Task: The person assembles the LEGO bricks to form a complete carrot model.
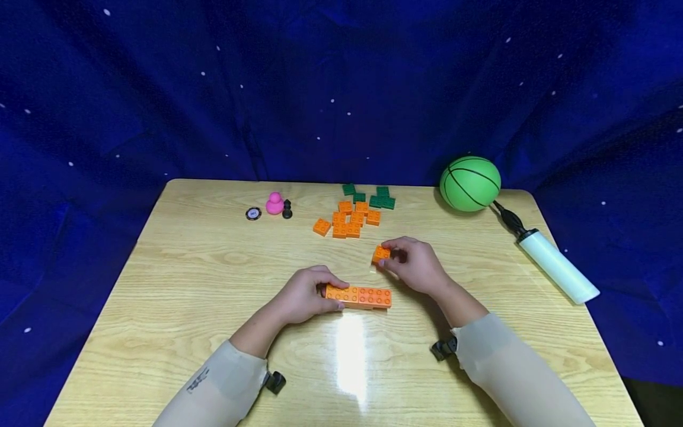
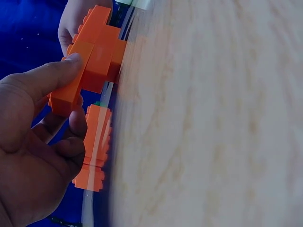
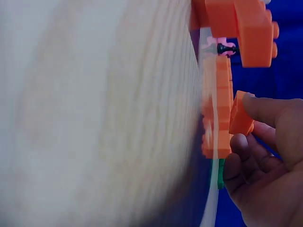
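My left hand (image 1: 309, 295) grips the left end of a long block assembly (image 1: 368, 297) made of orange toy building bricks. From below, the left wrist view shows that this assembly (image 2: 97, 56) has narrower layers stacked under its top row. A single orange brick (image 1: 381, 254) is pinched between the thumb and fingers of my right hand (image 1: 418, 265), just above the table and beyond the assembly's right end. In the right wrist view this brick (image 3: 242, 113) is apart from the assembly (image 3: 255, 33). Behind both hands lie several loose orange bricks (image 1: 340, 229).
Several green bricks (image 1: 382, 202) lie at the table's back. Left of them are a pink duck (image 1: 274, 204), a black pawn (image 1: 287, 209) and a poker chip (image 1: 253, 213). A green ball (image 1: 470, 184) and a hand pump (image 1: 557, 267) occupy the right side of the wooden table (image 1: 176, 267).
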A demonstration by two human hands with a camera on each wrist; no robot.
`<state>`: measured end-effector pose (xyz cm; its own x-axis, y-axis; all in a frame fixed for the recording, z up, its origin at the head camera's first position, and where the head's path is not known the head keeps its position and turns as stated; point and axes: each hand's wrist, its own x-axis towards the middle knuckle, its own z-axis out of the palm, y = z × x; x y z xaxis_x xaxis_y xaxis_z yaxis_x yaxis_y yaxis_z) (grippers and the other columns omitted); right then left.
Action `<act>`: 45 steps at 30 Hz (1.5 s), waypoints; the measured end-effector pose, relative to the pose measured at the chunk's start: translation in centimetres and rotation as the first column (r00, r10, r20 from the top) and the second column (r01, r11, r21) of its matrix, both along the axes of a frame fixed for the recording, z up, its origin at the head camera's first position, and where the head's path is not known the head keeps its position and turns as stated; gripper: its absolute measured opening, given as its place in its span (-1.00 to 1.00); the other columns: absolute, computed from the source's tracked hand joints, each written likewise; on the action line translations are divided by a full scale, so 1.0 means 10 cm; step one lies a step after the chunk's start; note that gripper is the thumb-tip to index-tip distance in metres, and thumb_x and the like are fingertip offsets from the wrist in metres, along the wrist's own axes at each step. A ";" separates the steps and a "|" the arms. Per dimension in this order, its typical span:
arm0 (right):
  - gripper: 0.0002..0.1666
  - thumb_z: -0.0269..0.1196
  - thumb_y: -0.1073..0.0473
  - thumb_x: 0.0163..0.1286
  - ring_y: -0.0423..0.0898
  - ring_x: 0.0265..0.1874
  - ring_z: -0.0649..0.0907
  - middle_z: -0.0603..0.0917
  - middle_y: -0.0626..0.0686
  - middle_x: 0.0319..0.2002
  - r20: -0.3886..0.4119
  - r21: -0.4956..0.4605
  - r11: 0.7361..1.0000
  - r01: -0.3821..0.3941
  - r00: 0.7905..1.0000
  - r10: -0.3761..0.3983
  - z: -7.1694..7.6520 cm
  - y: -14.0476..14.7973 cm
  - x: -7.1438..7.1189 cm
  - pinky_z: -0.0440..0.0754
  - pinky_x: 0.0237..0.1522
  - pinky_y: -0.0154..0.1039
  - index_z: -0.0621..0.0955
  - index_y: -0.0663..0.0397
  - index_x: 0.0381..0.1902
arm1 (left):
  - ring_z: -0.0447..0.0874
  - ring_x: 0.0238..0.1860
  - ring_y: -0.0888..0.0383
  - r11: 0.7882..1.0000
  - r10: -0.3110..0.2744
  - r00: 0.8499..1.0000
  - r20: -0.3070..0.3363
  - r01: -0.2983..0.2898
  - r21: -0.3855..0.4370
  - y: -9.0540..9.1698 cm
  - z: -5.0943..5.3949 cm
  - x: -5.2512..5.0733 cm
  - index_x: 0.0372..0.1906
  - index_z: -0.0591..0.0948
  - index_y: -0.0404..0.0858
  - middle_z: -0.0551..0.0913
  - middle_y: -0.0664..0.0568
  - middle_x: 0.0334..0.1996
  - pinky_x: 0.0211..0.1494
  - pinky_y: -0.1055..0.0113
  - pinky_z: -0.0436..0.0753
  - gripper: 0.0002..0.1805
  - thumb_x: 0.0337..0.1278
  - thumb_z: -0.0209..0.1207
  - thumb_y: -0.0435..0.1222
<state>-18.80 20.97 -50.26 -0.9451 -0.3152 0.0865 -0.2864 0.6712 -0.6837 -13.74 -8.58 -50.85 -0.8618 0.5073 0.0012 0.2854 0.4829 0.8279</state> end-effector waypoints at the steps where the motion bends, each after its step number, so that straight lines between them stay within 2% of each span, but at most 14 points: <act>1: -0.60 0.48 0.13 0.34 -0.10 -0.37 0.59 0.71 -0.02 -0.20 -0.003 -0.004 1.000 -0.007 1.000 0.007 0.01 0.00 0.02 0.58 -0.33 -0.19 0.73 0.11 0.10 | 0.52 -0.35 0.20 1.000 0.002 1.000 0.002 -0.002 -0.001 0.00 0.00 0.00 0.00 0.81 0.08 0.64 0.29 -0.27 -0.28 0.29 0.58 -0.62 0.03 0.58 -0.21; 10: -0.61 0.48 0.13 0.35 -0.14 -0.37 0.58 0.70 -0.06 -0.21 -0.005 -0.015 0.999 -0.039 0.999 0.038 0.06 0.01 0.20 0.58 -0.34 -0.23 0.73 0.08 0.10 | 0.51 -0.34 0.20 1.000 0.000 1.000 0.002 0.000 0.001 0.01 0.00 -0.01 0.00 0.81 0.09 0.64 0.29 -0.29 -0.29 0.30 0.57 -0.63 0.04 0.58 -0.21; 20: -0.64 0.48 0.15 0.35 -0.13 -0.36 0.61 0.69 -0.09 -0.18 -0.025 -0.085 0.994 -0.064 0.998 0.062 0.17 0.06 0.39 0.61 -0.36 -0.26 0.74 0.03 0.09 | 0.50 -0.35 0.18 1.000 -0.007 1.000 -0.017 0.008 0.021 0.02 0.01 -0.01 0.00 0.81 0.06 0.63 0.27 -0.29 -0.30 0.31 0.56 -0.63 0.04 0.57 -0.24; 29: -0.63 0.49 0.14 0.34 -0.15 -0.31 0.61 0.69 -0.16 -0.12 -0.013 -0.095 0.988 -0.121 0.993 0.121 0.25 0.01 0.58 0.64 -0.32 -0.26 0.75 -0.08 0.10 | 0.50 -0.36 0.20 1.000 0.002 1.000 -0.009 -0.002 -0.002 0.01 0.01 -0.01 0.00 0.81 0.06 0.63 0.27 -0.30 -0.31 0.32 0.55 -0.63 0.03 0.58 -0.21; 40: -0.60 0.50 0.09 0.33 -0.12 -0.30 0.60 0.69 -0.18 0.00 -0.066 -0.056 0.985 -0.164 0.985 0.161 0.22 0.05 0.72 0.58 -0.33 -0.29 0.74 -0.14 0.12 | 0.50 -0.37 0.18 1.000 -0.001 1.000 -0.002 0.001 0.020 0.01 0.01 0.01 0.00 0.81 0.04 0.62 0.24 -0.30 -0.33 0.32 0.55 -0.62 0.02 0.58 -0.23; 45: -0.61 0.48 0.12 0.35 -0.08 -0.34 0.59 0.69 -0.14 0.01 -0.075 -0.077 0.980 -0.181 0.982 0.176 0.20 0.06 0.78 0.57 -0.38 -0.28 0.73 -0.10 0.13 | 0.50 -0.37 0.18 1.000 0.000 1.000 -0.003 0.000 0.025 0.01 0.01 0.01 0.00 0.81 0.03 0.62 0.24 -0.30 -0.33 0.32 0.56 -0.62 0.02 0.59 -0.23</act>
<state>-11.05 21.58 -48.23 -0.8652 -0.4674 0.1814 -0.4441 0.5467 -0.7099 -13.64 -8.53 -50.75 -0.8618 0.5070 0.0167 0.2880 0.4620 0.8388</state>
